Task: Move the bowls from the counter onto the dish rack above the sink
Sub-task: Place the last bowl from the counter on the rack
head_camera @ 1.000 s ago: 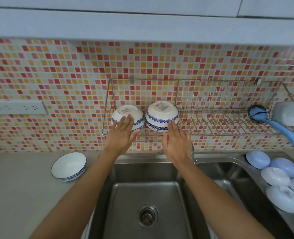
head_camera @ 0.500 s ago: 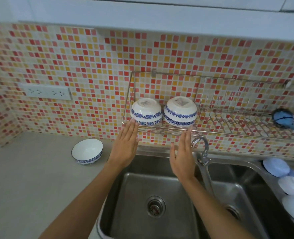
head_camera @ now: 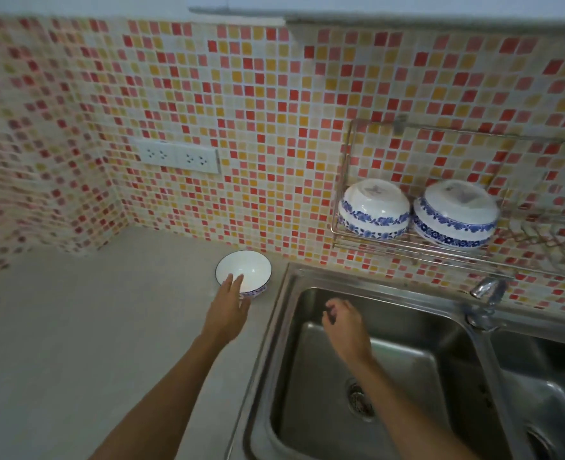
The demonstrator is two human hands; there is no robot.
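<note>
A white bowl (head_camera: 246, 268) with a blue rim stands upright on the grey counter (head_camera: 92, 327), just left of the sink. My left hand (head_camera: 229, 305) is stretched flat toward it, fingertips over its near rim, holding nothing. My right hand (head_camera: 344, 322) hangs over the left sink basin with fingers loosely curled and empty. Two white bowls with blue flower bands, one on the left (head_camera: 374, 209) and one on the right (head_camera: 455, 214), lie upside down side by side at the left end of the wire dish rack (head_camera: 350, 239) on the wall.
A steel double sink (head_camera: 357, 376) fills the lower right, with a drain (head_camera: 359, 398) and a tap (head_camera: 485, 288) at its back edge. A white socket strip (head_camera: 178, 157) sits on the mosaic tile wall. The wall turns a corner at the left.
The view has swung left. Both hands have dropped from below the rack; the left has reached over to the bowl on the counter, and the right has curled over the sink.
</note>
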